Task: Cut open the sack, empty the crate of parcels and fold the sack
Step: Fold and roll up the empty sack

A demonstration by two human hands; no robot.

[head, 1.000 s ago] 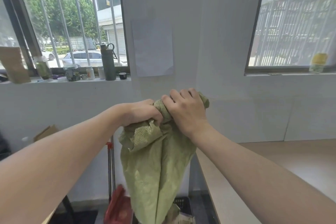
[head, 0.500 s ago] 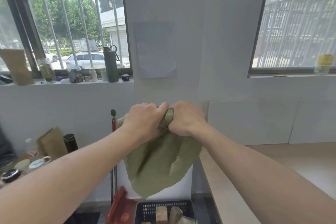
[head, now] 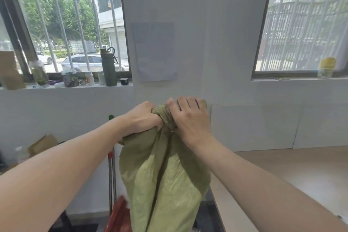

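A green woven sack (head: 163, 179) hangs in front of me, bunched at its top and held up at chest height. My left hand (head: 144, 118) grips the bunched top from the left. My right hand (head: 190, 118) clasps the same bunch from the right, fingers over the cloth. The sack's lower part falls past the bottom edge of the view and covers the black crate; only a dark bit of the crate (head: 206, 216) shows to the sack's right. No parcels are visible.
A light wooden table (head: 282, 175) runs along the right. A red object (head: 118, 214) and metal rods (head: 112, 175) stand at the lower left of the sack. Bottles and jars, among them a dark green flask (head: 108, 68), line the left windowsill.
Both hands lifted the sack higher and it now hangs longer, hiding the crate and parcels seen half a second ago. My right hand's fingers have spread over the bunch.
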